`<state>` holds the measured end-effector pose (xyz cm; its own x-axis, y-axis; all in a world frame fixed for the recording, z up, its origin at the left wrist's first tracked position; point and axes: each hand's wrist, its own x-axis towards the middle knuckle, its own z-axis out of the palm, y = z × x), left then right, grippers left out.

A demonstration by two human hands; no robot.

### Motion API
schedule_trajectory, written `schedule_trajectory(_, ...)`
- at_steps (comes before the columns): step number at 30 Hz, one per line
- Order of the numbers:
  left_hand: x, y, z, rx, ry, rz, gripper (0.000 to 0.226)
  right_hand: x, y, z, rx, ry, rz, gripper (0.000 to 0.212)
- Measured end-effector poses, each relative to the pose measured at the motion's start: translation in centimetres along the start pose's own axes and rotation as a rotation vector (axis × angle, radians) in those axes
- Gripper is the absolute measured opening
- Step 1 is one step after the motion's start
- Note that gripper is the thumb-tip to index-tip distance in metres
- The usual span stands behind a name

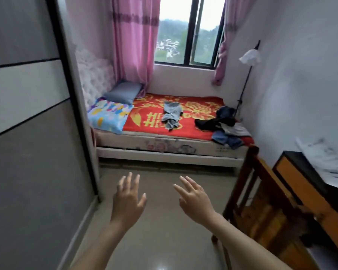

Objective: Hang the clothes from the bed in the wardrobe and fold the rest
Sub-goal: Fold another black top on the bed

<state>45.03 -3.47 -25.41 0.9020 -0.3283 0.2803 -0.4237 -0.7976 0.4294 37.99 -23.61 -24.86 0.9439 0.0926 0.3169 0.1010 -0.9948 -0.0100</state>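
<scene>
Both hands are raised over the smooth, glossy beige floor (164, 240), palms down, and neither holds anything: the left hand (128, 199) has its fingers straight and fanned apart, and the right hand (195, 201) is likewise spread, fingers slanting up and to the left. Well ahead of them, across the floor, stands one low bed (164, 148) with a pale mattress side printed with faded flowers and a tufted, button-quilted headboard (96, 75) on the left. A fuzzy red blanket (195, 131) with gold patterns covers the top. The clothes lie on it in two groups, both well apart from the hands: a single crumpled grey garment (172, 114), long and narrow, near the middle, and a loose heap of clothes (225, 126) at the bed's right end, where black, blue denim-like and pale grey pieces overlap; the exact number in the heap cannot be told. Two pillows sit at the headboard end, a plain grey-blue pillow (123, 92) and a light-blue patterned pillow (107, 115) with bright patches. The wardrobe (27, 133), with flat matte grey and white panels split by thin dark lines, fills the left side, nearer the left hand. Two thin pink curtains (133, 45) frame one dark-framed window (189, 36). To the right stand one slatted wooden chair (261, 201) and one dark-topped desk (310, 184) with an orange front
</scene>
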Motion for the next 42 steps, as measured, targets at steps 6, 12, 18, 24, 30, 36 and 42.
schedule_trajectory(6, 3.3, 5.6, 7.9, 0.024, -0.205, 0.163, 0.064, -5.5, 6.4, -0.1, -0.090, -0.081, 0.336, 0.054)
schedule_trajectory(12, 8.8, 8.0, 12.9, -0.012, -0.319, 0.262, 0.063, -4.9, 10.9, 1.9, -0.102, -0.114, 0.516, 0.051)
schedule_trajectory(18, 17.7, 7.2, 15.2, -0.030, -0.346, 0.324, 0.062, 2.0, 14.8, 5.2, -0.089, -0.185, 0.552, 0.050)
schedule_trajectory(24, 28.6, 3.9, 16.1, -0.006, -0.307, 0.279, 0.060, 11.7, 18.2, 7.3, -0.088, -0.180, 0.585, 0.049)
schedule_trajectory(30, 33.3, 1.2, 20.0, -0.013, -0.395, 0.201, 0.059, 16.1, 22.1, 11.4, -0.047, -0.330, 0.564, 0.050)
schedule_trajectory(36, 39.2, 2.6, 25.3, 0.026, -0.462, 0.172, 0.058, 20.5, 30.3, 15.2, 0.009, -0.344, 0.596, 0.050)
schedule_trajectory(42, 51.7, 3.5, 28.0, 0.134, -0.388, 0.122, 0.057, 29.3, 41.2, 18.3, 0.043, -0.304, 0.607, 0.049)
